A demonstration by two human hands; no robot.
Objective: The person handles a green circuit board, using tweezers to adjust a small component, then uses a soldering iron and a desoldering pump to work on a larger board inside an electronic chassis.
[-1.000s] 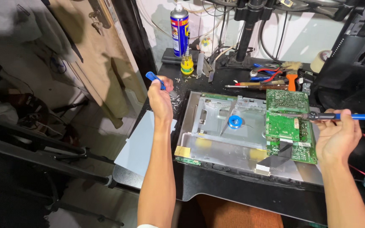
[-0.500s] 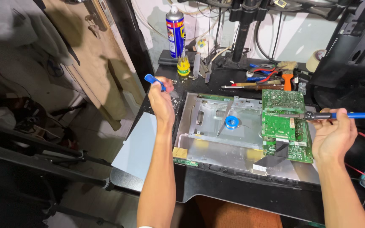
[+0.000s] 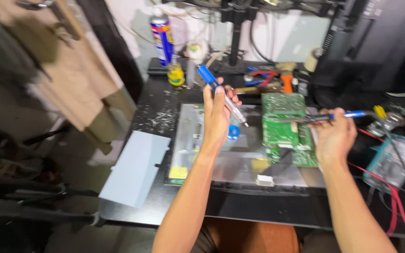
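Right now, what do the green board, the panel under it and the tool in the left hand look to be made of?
Green board: looks like laminate circuit board, matte green with small components. Panel: apparently sheet metal, dull silver with a soft sheen. Tool in the left hand: blue handle, probably plastic; shaft grey and shiny, likely metal. Blur leaves detail open.

bare forearms, no sleeves, hands ungloved

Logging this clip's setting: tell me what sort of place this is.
Most likely an electronics repair bench. A green circuit board lies on an opened metal panel chassis, the right hand holds a soldering iron, and hand tools and a spray can crowd the back.
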